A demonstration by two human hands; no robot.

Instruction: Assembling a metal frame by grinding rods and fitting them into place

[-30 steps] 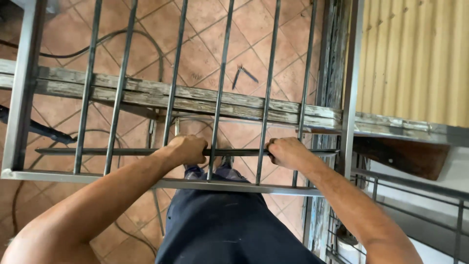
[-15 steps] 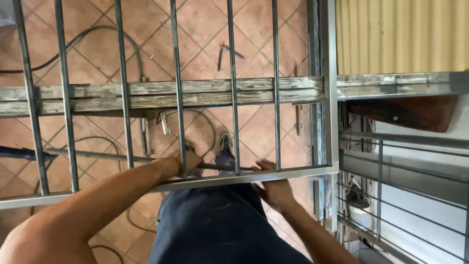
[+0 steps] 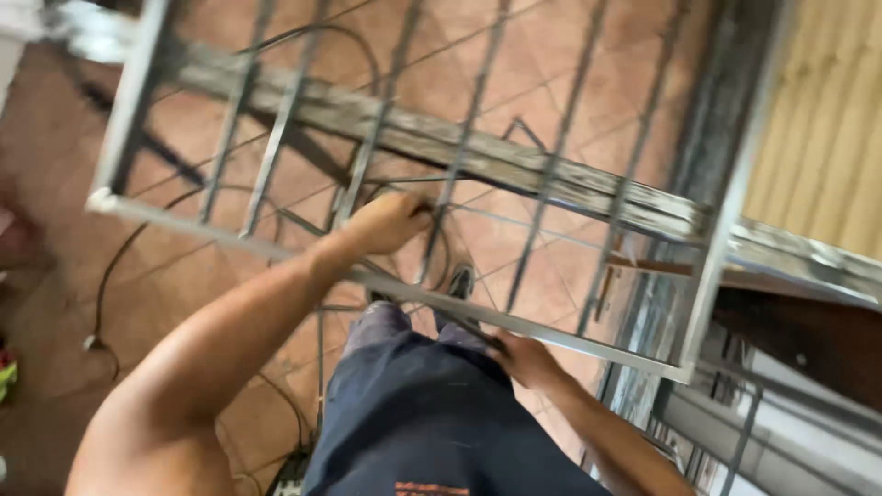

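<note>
A grey metal grille (image 3: 551, 326) of a square-tube frame with several thin upright bars lies across a worn wooden beam (image 3: 478, 161), tilted in view. My left hand (image 3: 390, 220) reaches over the near frame rail and closes around one of the thin bars. My right hand (image 3: 524, 358) grips the near frame rail from below, close to my dark blue trousers (image 3: 432, 404). The picture is blurred by motion.
Terracotta floor tiles (image 3: 55, 184) lie under the grille, with black cables (image 3: 110, 276) trailing across them. My shoe (image 3: 459, 280) shows through the bars. A second barred metal frame (image 3: 735, 432) stands at the lower right, beside a corrugated yellow wall (image 3: 827, 119).
The view has swung and the grille now sits tilted. My left hand went from the near rail up onto a thin bar; my right hand dropped lower along the near rail.
</note>
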